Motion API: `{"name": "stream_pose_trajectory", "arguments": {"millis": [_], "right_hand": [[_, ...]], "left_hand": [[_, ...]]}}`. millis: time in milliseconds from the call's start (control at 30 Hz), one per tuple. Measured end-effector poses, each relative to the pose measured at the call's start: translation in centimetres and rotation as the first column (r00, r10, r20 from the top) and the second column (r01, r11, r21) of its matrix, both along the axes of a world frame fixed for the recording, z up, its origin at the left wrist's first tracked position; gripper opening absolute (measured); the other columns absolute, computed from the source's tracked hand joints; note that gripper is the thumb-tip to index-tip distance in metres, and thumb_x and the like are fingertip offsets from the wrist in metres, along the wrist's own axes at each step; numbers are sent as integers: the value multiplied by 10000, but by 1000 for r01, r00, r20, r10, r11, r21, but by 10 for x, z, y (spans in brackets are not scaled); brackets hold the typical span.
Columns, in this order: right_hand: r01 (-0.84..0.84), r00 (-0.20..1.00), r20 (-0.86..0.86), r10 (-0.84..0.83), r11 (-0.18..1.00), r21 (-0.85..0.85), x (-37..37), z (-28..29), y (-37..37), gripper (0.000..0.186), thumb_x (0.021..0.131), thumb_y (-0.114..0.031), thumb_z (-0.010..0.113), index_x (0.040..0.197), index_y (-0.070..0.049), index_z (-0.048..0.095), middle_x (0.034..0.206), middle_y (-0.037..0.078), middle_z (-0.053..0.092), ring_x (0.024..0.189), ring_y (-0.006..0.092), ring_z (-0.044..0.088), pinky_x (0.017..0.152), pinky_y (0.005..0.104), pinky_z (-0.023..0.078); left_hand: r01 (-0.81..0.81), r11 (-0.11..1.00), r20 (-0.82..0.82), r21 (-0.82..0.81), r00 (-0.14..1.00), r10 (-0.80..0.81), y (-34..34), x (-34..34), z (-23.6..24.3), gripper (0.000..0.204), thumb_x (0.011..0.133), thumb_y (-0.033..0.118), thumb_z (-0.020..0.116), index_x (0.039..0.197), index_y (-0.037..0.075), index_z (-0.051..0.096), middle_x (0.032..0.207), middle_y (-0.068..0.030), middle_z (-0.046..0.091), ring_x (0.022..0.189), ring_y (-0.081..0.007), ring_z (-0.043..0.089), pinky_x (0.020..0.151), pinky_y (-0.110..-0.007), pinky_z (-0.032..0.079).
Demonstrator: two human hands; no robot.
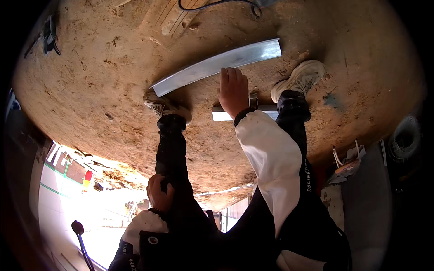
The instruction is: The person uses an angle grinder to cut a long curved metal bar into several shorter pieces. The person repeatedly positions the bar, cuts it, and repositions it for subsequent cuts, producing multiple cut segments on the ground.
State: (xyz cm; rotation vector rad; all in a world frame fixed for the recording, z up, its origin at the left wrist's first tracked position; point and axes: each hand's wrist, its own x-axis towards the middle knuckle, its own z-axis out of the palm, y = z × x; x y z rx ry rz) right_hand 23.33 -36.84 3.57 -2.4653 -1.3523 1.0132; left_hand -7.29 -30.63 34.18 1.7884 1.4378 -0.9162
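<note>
A long silver metal channel (194, 77) lies aslant on the brown ground, its left end beside my left shoe. My right hand (233, 92) is over its near edge, back upward, fingers together and bent down. The fingertips are hidden, and I cannot tell whether they touch the channel or hold something small. Behind my right wrist, a shorter silver metal bar (222, 115) lies between my feet, partly covered by the sleeve. A small metal bracket-like piece (253, 100) shows at its far edge. My left hand (159, 194) rests on my left leg, thumb apart from the fingers.
My left shoe (156, 106) and right shoe (302, 79) stand apart on the dirt. A wooden board (178, 18) and a dark cable (221, 2) lie at the far side. Dark tool-like things (49, 35) are far left. A wire coil (404, 137) is at right.
</note>
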Motion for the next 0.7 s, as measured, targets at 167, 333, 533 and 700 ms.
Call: {"name": "stream_pose_trajectory", "arguments": {"millis": [167, 333, 533, 700], "right_hand": [[-508, 825, 332, 458, 858, 76, 5, -55, 44, 515, 907, -218, 629, 1380, -39, 535, 1356, 130, 524, 1332, 293, 436, 1128, 548, 354], [-622, 774, 225, 592, 778, 93, -21, -68, 51, 494, 880, -248, 697, 1314, -54, 564, 1379, 110, 532, 1342, 291, 443, 1103, 540, 381], [589, 550, -328, -768, 635, -500, -104, -79, 6, 389, 882, -257, 776, 1169, -60, 602, 1185, 106, 610, 1149, 275, 549, 929, 489, 469], [863, 153, -213, -965, 236, -446, -106, -92, 1, 457, 852, -238, 795, 1221, -58, 593, 1240, 146, 585, 1169, 312, 532, 962, 527, 451]], "left_hand": [[-174, 983, 157, 55, 974, 163, -17, -37, 3, 316, 750, 58, 692, 1057, 5, 635, 1145, -197, 629, 1070, -396, 609, 932, -498, 499], [-283, 958, 247, 54, 933, 261, -13, -54, 6, 326, 751, 13, 641, 1076, 10, 626, 1122, -212, 614, 1067, -399, 602, 948, -487, 499], [-312, 950, 294, 19, 910, 293, -6, -58, -1, 306, 725, 38, 677, 1028, 13, 649, 1102, -193, 629, 1003, -398, 616, 875, -497, 509], [-311, 950, 313, -5, 902, 297, -10, -68, -6, 304, 720, 27, 671, 1023, 12, 644, 1099, -189, 627, 989, -397, 619, 866, -493, 509]]}}
